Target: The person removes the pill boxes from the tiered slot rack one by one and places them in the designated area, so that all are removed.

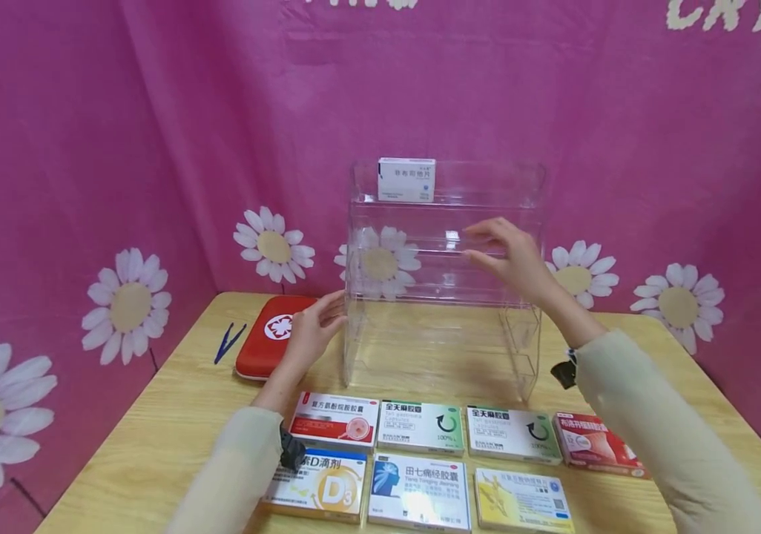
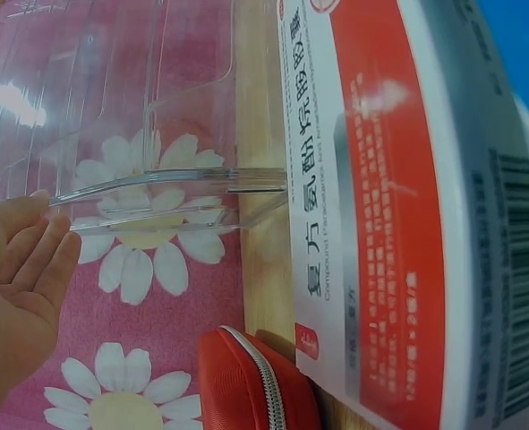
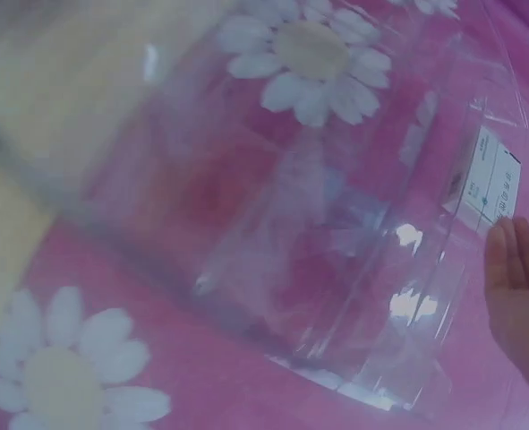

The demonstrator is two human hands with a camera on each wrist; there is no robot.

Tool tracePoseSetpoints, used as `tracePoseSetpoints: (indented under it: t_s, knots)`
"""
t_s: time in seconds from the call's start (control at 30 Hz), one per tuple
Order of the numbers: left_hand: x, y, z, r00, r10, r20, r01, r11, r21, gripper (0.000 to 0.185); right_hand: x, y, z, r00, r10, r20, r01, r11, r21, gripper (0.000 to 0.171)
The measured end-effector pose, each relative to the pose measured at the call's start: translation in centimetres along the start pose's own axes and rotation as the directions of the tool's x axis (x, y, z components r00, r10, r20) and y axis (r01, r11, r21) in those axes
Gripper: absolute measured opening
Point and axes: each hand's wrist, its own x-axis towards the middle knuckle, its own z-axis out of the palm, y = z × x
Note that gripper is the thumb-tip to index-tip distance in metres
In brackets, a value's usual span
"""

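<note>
A clear stepped acrylic display rack [image 1: 447,300] stands on the table. On its top tier, towards the left, a small white medicine box [image 1: 406,180] is upright. My left hand [image 1: 314,330] is at the rack's left side, its fingertips touching the side panel's edge in the left wrist view. In front of the rack's middle tiers is my right hand [image 1: 514,256], thumb and fingers apart with nothing between them. The right wrist view shows this hand [image 3: 519,287] overlapping the white box's lower end; whether they touch cannot be told there.
Medicine boxes lie flat in two rows in front of the rack, among them a red-and-white box [image 1: 335,419], a green-and-white box [image 1: 420,428] and a yellow box [image 1: 523,498]. A red zipped case [image 1: 263,348] and blue tweezers [image 1: 227,345] lie left. A pink curtain [image 1: 287,111] hangs behind.
</note>
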Motion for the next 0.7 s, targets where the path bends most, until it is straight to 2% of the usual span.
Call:
tracePoseSetpoints:
  t_s: [0.13, 0.3, 0.43, 0.57, 0.7]
  knots:
    - [0.0, -0.2, 0.0, 1.000, 0.002, 0.000, -0.002, 1.000, -0.008, 0.046, 3.6, -0.4, 0.7, 0.997, 0.031, -0.073, -0.031, 1.000, 0.003, 0.041]
    - [0.0, 0.1, -0.1, 1.000, 0.007, -0.001, -0.007, 1.000, -0.018, 0.047, 7.5, -0.4, 1.4, 0.992, 0.016, -0.128, -0.021, 0.999, -0.036, 0.046]
    - [0.0, 0.1, -0.1, 1.000, 0.007, -0.003, -0.007, 1.000, -0.028, 0.046, 9.8, -0.1, 2.0, 0.993, 0.019, -0.116, -0.029, 0.996, -0.085, 0.050]
    - [-0.2, 0.0, 0.0, 1.000, 0.008, -0.005, -0.008, 0.999, -0.031, 0.047, 11.5, 0.0, 2.5, 0.994, 0.079, -0.078, -0.088, 0.989, -0.117, 0.054]
    - [-0.2, 0.0, -0.1, 0.999, 0.030, -0.024, -0.031, 0.999, -0.034, 0.047, 12.7, -0.2, 3.1, 0.991, 0.111, -0.079, -0.121, 0.984, -0.130, 0.049]
